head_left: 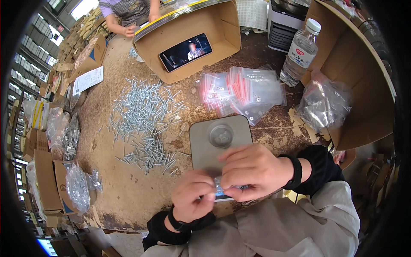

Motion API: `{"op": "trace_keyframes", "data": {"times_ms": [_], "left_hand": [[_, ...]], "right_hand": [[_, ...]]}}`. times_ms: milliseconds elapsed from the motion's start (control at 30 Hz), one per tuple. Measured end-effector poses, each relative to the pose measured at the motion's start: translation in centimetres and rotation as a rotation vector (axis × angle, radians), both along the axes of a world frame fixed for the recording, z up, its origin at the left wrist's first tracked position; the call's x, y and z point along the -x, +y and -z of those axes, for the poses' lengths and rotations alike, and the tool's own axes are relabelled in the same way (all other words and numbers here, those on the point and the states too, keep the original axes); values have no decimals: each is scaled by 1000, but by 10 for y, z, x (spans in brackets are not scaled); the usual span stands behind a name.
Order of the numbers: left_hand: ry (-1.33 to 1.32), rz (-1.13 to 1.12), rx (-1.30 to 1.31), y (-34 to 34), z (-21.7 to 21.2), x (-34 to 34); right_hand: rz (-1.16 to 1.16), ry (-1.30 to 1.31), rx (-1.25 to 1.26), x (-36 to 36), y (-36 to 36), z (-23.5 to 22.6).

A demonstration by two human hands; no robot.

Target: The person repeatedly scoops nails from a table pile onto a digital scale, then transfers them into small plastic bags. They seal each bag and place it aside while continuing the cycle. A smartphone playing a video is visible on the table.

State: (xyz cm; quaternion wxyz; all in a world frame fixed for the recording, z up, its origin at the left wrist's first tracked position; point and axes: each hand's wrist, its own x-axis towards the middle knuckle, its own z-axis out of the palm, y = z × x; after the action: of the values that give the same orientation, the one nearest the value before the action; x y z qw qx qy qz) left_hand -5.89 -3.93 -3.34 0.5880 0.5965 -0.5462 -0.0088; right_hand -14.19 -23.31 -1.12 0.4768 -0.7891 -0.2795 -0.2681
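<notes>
Over the near edge of a grey scale [198,143], both hands are close together and partly blurred. My left hand [192,193] is closed in a pinch on a small clear plastic bag [217,185]. My right hand [254,171] has its fingers curled on the same bag from the other side. Small metallic bits show under the right fingers, but the fingers hide most of the bag. A round, shallow dish [221,135] sits on the scale's far part. Left of the scale spreads a loose pile of silver screws [143,109].
Clear zip bags with red strips [237,90] lie beyond the scale. A cardboard box [222,38] holds a phone [185,52]. At the right stand a water bottle [299,55], a crumpled plastic bag [325,103] and an open carton [364,98]. Another person [128,15] is across the table.
</notes>
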Motion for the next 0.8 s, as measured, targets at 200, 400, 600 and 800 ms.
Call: {"op": "trace_keyframes", "data": {"times_ms": [200, 400, 600, 800], "left_hand": [[353, -90, 252, 10, -6, -8], [455, -809, 492, 70, -22, -51], [-128, -1346, 44, 242, -9, -154], [-567, -1170, -557, 232, 4, -170]], "right_hand": [[-7, 3, -87, -4, -5, -3], [115, 2, -53, -4, -13, -2], [350, 69, 193, -6, -13, -4], [369, 174, 383, -15, -32, 2]]}}
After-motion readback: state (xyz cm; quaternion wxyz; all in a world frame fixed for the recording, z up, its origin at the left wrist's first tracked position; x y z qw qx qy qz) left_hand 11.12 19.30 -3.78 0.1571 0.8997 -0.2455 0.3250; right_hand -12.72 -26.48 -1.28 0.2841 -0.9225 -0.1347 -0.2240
